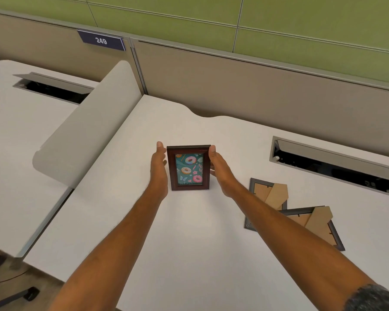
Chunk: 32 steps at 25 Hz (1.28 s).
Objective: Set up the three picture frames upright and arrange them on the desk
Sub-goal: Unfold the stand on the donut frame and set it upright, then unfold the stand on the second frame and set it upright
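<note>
A dark brown picture frame [189, 168] with a doughnut print stands upright on the white desk [189, 243], facing me. My left hand [158, 167] lies flat along its left edge, thumb up beside the top corner. My right hand [219, 169] grips the right edge, thumb on the top corner and fingers behind. Two grey frames lie face down to the right with their cardboard stands showing: one [265, 198] nearer the brown frame, the other [317, 223] overlapping its lower right corner, partly hidden by my right forearm.
An open cable slot [332, 162] runs along the desk's back right. A beige partition wall [256, 86] rises behind the desk. A rounded divider [90, 126] separates this desk from the neighbouring one at left, which has its own cable slot [52, 87].
</note>
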Motion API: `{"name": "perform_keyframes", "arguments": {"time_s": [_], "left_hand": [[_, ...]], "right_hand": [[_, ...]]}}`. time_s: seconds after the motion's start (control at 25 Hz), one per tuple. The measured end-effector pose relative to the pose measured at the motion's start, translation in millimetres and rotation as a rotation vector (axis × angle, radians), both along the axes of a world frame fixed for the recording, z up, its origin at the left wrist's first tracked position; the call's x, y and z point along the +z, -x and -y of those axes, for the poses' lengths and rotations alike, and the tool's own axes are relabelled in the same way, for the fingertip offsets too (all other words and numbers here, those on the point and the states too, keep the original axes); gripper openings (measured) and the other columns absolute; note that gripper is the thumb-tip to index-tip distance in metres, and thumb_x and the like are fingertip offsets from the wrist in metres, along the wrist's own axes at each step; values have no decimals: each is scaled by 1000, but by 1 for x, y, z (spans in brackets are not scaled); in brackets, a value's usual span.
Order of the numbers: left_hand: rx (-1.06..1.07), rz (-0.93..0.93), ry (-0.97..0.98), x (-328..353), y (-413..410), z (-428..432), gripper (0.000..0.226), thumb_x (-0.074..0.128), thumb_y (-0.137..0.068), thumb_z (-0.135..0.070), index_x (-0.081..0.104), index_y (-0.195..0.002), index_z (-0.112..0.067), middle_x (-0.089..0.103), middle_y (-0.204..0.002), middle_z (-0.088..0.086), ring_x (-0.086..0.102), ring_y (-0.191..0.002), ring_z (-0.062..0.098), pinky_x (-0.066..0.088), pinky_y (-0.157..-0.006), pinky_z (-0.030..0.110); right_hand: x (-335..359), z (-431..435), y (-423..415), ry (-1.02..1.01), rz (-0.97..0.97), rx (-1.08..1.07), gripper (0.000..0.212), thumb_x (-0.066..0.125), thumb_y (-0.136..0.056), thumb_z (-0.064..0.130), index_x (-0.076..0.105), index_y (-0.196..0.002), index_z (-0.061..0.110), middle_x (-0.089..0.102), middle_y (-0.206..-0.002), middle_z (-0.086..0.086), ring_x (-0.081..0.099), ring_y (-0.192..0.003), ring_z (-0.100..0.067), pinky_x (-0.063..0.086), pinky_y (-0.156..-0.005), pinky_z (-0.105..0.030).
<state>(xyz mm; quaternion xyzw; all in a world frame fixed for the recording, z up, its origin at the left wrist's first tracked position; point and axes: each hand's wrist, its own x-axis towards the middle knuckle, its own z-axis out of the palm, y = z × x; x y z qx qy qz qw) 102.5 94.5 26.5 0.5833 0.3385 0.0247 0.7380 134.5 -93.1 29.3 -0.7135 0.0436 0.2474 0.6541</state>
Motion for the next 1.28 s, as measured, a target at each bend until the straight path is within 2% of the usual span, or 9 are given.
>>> {"name": "perform_keyframes", "arguments": {"time_s": [0.12, 0.24, 0.36, 0.52, 0.64, 0.84, 0.96, 1.08, 1.28], "left_hand": [[294, 37, -230, 2, 18, 9, 52, 49, -103, -71, 65, -116, -22, 68, -114, -8, 63, -107, 14, 45, -85, 27], [374, 89, -422, 6, 41, 27, 50, 50, -101, -69, 60, -95, -21, 67, -98, -3, 60, -82, 8, 46, -72, 22], [302, 105, -467, 7, 64, 52, 44, 52, -104, -64, 60, -88, -24, 68, -89, -4, 61, -77, 7, 47, -65, 20], [132, 101, -354, 1, 81, 90, 27, 66, -105, -45, 68, -85, -27, 73, -85, -9, 67, -77, 1, 53, -67, 18], [-147, 18, -260, -6, 85, 118, 16, 66, -104, -27, 77, -94, -21, 78, -94, 0, 69, -81, 15, 53, -67, 21], [-488, -103, -213, -18, 85, 170, 15, 64, -102, -21, 79, -105, -20, 81, -104, 6, 73, -83, 16, 57, -73, 28], [-598, -131, -250, -24, 84, 206, 17, 61, -105, -20, 78, -106, -19, 80, -106, 3, 73, -88, 17, 58, -76, 28], [-690, -148, -296, -27, 81, 240, 17, 61, -107, -24, 77, -108, -16, 78, -108, 3, 69, -88, 18, 57, -79, 32], [-806, -94, -458, -27, 74, 275, 32, 55, -106, -15, 73, -133, -17, 69, -132, -1, 65, -116, 18, 53, -88, 25]], "right_hand": [[-1, 18, 7, 74, 5, -21, 68, 26, -104, 74, 55, -143, 27, 66, -143, 4, 60, -132, -13, 42, -116, -42], [-2, 43, 16, 112, 8, -47, 75, 28, -104, 73, 48, -153, 20, 60, -152, -6, 53, -141, -26, 37, -124, -52], [2, 71, 32, 110, 20, -86, 72, 29, -107, 69, 50, -153, 17, 61, -149, -5, 54, -140, -26, 39, -121, -48], [5, 115, 56, 73, 20, -192, 67, 35, -107, 68, 60, -146, 19, 68, -142, -2, 60, -135, -21, 43, -119, -46], [5, 155, 79, 82, 19, -309, 65, 40, -103, 71, 71, -131, 21, 73, -132, 0, 66, -127, -16, 48, -114, -43], [-5, 221, 125, 142, -8, -498, 56, 48, -103, 69, 74, -123, 24, 76, -121, 5, 70, -115, -13, 54, -100, -38], [-20, 252, 156, 251, -41, -671, 30, 64, -103, 48, 76, -101, 21, 76, -100, -5, 70, -93, -16, 56, -80, -34], [-41, 273, 186, 340, -96, -772, 14, 66, -102, 24, 72, -92, 17, 73, -99, -13, 67, -88, -23, 60, -79, -41], [-59, 282, 205, 508, -34, -667, 19, 61, -104, 13, 76, -115, 17, 73, -109, 4, 68, -102, -18, 46, -74, -13]]}}
